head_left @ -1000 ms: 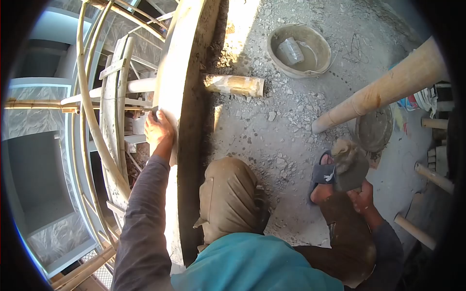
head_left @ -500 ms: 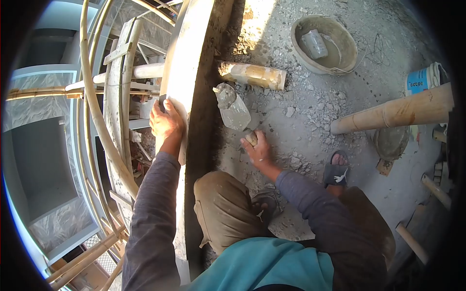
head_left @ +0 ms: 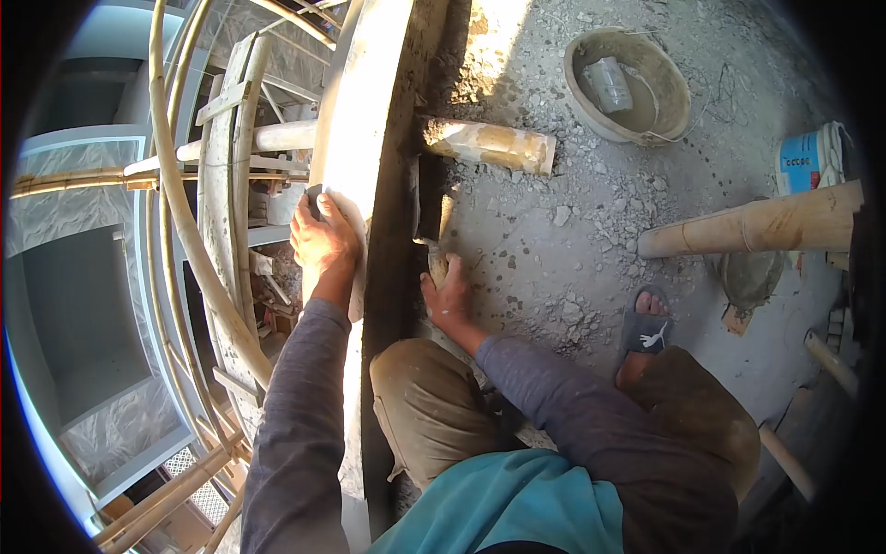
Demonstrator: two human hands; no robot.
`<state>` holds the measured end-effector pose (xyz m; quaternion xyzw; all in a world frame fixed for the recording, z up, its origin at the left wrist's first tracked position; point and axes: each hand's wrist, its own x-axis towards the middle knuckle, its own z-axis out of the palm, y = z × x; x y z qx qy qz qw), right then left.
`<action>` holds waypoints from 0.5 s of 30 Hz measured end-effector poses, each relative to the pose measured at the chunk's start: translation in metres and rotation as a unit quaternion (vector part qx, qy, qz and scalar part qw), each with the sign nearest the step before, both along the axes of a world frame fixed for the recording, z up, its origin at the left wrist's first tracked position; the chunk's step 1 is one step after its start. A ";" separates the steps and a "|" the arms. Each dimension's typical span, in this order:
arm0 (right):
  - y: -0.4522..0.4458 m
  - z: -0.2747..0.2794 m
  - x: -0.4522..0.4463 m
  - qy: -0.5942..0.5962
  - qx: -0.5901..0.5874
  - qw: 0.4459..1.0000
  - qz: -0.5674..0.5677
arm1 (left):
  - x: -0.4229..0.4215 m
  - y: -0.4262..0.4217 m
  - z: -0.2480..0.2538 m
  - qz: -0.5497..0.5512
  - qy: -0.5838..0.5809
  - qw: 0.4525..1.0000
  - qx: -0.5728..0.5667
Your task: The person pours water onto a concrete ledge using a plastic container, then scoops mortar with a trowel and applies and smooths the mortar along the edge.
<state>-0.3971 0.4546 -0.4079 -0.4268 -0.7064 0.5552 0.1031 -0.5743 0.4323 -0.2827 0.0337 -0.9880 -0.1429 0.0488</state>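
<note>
My right hand is closed round the handle of a trowel. Its blade is turned nearly edge-on, close against the inner side of the low wall; whether it touches cannot be made out. My left hand rests at the outer edge of the wall's sunlit top, fingers curled over the edge and thumb lying upward. A small dark piece shows between thumb and fingers, its kind unclear. Wet splashes dot the floor beside the trowel.
A bamboo or pipe stub juts from the wall. Beyond lie rubble, a mortar tub holding a plastic container, and a blue-labelled bucket. A thick bamboo pole slants in from the right. Bamboo scaffolding stands left.
My right hand has moved left with the trowel, from above the floor to the wall's side. The blade, seen flat and loaded with grey mortar before, is now turned edge-on. My left hand stays at the edge.
</note>
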 end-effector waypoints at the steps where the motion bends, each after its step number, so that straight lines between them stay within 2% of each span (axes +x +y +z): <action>1: 0.000 0.003 0.000 0.010 -0.017 1.000 0.005 | 0.000 0.000 0.001 0.000 -0.002 1.000 0.000; 5: 0.001 0.016 -0.001 -0.013 -0.056 0.998 0.039 | -0.001 -0.001 0.001 -0.006 -0.010 1.000 -0.003; 7: -0.006 0.003 -0.002 0.068 0.047 0.996 0.020 | -0.001 -0.001 0.001 -0.007 -0.019 1.000 -0.009; 10: -0.001 0.010 0.000 0.070 0.039 0.996 0.046 | -0.001 -0.003 -0.006 -0.007 0.030 0.998 -0.049; 15: 0.012 0.042 -0.002 0.072 -0.001 0.995 0.068 | -0.001 -0.001 -0.003 -0.008 0.014 0.998 -0.054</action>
